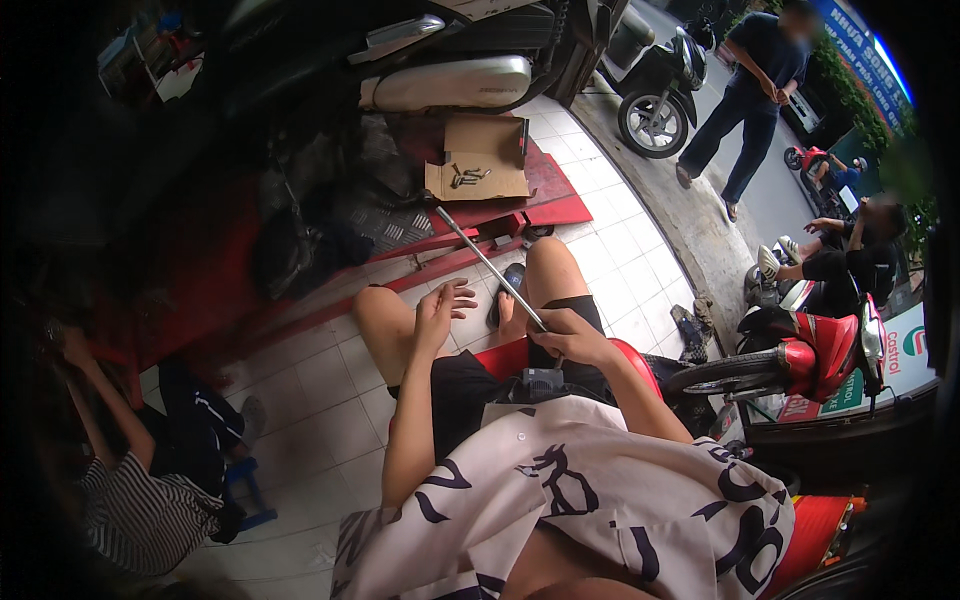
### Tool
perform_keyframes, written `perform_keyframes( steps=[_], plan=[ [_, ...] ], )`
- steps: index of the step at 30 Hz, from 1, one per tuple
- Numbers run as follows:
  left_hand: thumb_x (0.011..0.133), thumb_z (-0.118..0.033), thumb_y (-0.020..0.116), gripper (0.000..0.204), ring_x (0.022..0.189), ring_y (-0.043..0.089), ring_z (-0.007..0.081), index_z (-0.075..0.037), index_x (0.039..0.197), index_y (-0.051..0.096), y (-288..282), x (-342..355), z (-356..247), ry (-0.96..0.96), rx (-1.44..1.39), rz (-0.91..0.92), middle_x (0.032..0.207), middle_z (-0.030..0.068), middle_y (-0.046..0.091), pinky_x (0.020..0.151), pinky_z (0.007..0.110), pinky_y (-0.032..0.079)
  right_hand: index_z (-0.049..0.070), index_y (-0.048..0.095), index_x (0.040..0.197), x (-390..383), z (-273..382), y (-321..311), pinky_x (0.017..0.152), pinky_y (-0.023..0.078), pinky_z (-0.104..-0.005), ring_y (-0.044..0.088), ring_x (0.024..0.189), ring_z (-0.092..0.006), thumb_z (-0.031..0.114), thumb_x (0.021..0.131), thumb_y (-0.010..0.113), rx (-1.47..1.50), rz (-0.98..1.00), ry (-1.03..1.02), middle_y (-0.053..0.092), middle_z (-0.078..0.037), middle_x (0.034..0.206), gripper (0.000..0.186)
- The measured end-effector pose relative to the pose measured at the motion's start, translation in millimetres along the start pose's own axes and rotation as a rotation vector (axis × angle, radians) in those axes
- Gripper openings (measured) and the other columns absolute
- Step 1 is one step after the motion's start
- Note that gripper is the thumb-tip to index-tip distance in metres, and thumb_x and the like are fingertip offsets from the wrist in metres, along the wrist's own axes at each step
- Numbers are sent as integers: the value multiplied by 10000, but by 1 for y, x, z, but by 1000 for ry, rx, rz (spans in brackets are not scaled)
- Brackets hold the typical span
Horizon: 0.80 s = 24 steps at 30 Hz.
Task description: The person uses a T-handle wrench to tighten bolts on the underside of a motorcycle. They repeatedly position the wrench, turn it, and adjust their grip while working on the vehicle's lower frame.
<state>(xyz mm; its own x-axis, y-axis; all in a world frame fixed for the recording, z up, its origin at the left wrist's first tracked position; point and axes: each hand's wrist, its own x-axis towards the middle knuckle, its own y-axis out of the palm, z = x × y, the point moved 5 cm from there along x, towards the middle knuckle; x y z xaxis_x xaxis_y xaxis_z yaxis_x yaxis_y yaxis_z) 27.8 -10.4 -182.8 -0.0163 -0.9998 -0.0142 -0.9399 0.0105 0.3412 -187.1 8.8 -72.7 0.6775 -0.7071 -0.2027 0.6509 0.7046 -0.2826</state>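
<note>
My right hand (575,337) is closed round the near end of a long, thin metal rod tool (488,266); its handle is hidden in my grip. The rod slants up and left, its far tip beside the edge of the red lift platform (560,192). Over my left knee, my left hand (445,308) is held with fingers apart and nothing in it. Beyond the rod's tip, an open cardboard box (505,150) lies on the platform, with several small bolts (468,178) inside.
A dark motorcycle with a silver muffler (450,82) stands on the platform. At left, a person in a striped shirt (150,510) sits by a blue stool (247,492). A red motorbike (820,350) is at right. Outside are a standing person (760,80) and a parked scooter (655,105).
</note>
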Motion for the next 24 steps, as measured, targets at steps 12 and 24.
perform_keyframes(
  steps=[12,24],
  plan=[
    [1008,-204,510,281,1092,619,191,-52,1243,538,-35,-36,-39,38,-619,-211,1144,62,627,878,341,539,-23,659,1102,-9,-20,-3,584,392,-287,465,585,-143,342,972,479,324,226,-78,483,-30,630,428],
    [907,-148,672,184,1030,651,220,-67,1072,672,15,-17,-74,155,-287,-336,1073,88,689,887,324,533,-19,575,1154,-1,-117,-76,632,436,-294,522,561,-161,672,959,219,1213,-52,179,572,-60,690,802]
  ],
)
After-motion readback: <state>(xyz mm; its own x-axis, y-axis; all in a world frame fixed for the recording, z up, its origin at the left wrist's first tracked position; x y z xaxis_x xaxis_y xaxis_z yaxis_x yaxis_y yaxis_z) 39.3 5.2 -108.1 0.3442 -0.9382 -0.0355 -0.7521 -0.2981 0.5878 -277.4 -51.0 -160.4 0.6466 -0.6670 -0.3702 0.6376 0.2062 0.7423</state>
